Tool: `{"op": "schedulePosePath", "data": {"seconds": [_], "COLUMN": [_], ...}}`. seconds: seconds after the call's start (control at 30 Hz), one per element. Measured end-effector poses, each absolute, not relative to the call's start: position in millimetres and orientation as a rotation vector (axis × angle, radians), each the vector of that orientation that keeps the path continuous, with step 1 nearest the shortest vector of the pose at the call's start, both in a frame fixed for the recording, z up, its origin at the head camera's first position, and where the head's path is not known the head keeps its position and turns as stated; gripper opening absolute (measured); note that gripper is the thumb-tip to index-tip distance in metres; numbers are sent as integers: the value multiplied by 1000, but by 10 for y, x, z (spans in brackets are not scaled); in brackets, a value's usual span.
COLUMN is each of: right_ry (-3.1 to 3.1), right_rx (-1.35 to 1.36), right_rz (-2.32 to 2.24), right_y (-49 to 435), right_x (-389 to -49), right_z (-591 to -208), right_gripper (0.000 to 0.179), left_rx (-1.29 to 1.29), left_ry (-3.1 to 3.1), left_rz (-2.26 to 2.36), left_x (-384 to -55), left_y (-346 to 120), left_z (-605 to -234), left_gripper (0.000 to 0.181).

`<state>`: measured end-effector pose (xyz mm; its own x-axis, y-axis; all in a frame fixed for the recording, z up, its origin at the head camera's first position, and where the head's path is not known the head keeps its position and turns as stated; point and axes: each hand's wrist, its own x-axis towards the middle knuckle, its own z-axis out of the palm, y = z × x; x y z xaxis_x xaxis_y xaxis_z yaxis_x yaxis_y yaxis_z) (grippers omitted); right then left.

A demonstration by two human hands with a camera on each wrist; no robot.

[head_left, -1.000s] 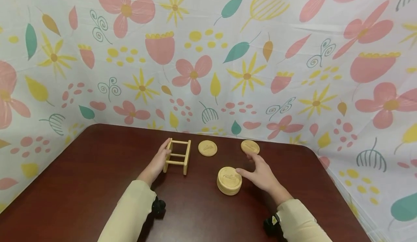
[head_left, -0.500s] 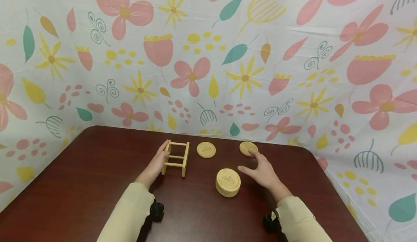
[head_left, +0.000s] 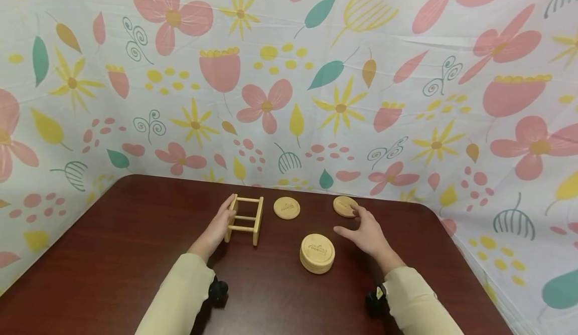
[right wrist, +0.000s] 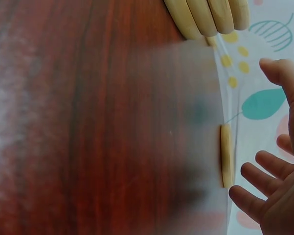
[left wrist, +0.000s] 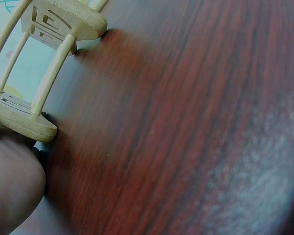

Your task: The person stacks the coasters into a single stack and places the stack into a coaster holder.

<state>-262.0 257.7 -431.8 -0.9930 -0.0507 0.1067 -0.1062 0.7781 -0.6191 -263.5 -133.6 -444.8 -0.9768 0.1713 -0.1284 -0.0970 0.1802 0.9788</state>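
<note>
On the left, a small pale wooden coaster rack (head_left: 244, 218) stands on the table, two side panels joined by rods. My left hand (head_left: 215, 228) holds its left side panel; in the left wrist view a blurred part of the hand (left wrist: 14, 183) lies against the rack (left wrist: 24, 122). My right hand (head_left: 367, 232) hovers with spread fingers, fingertips beside the far right round wooden coaster (head_left: 344, 206). In the right wrist view the fingers (right wrist: 266, 178) are apart from each other. Another coaster (head_left: 286, 208) lies right of the rack. Nearer me sits a stack of coasters (head_left: 317, 254).
The dark red-brown table (head_left: 271, 295) reflects light. Behind its far edge hangs a white cloth (head_left: 271, 164) printed with flowers and leaves. Black devices (head_left: 219, 291) are strapped at both wrists.
My right hand has drawn away from the stack to the right, its fingertips now at the far right coaster's right edge. The left hand and rack stay put.
</note>
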Motion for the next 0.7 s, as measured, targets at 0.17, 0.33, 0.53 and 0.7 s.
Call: {"op": "schedulePosePath", "data": {"seconds": [0.17, 0.33, 0.53, 0.7], "right_ry": [-2887, -2896, -2889, -2898], "right_rx": [109, 92, 84, 80], "right_rz": [1027, 998, 993, 991], "right_y": [2600, 2639, 2652, 2670], "right_x": [-2654, -2675, -2725, -2775], "right_z": [-4319, -4342, -4345, -4337], "right_gripper": [98, 98, 98, 99], "left_rx": [60, 88, 62, 26], "left_ry": [2241, 2230, 2245, 2245], "left_rz": [1895, 1902, 1884, 1872], "left_x": [-2636, -2641, -2632, -2632], "left_y": [-1326, -1307, -1310, -1324], "left_z": [-4458, -4464, -4432, -4425], "left_gripper": [59, 59, 58, 58]}}
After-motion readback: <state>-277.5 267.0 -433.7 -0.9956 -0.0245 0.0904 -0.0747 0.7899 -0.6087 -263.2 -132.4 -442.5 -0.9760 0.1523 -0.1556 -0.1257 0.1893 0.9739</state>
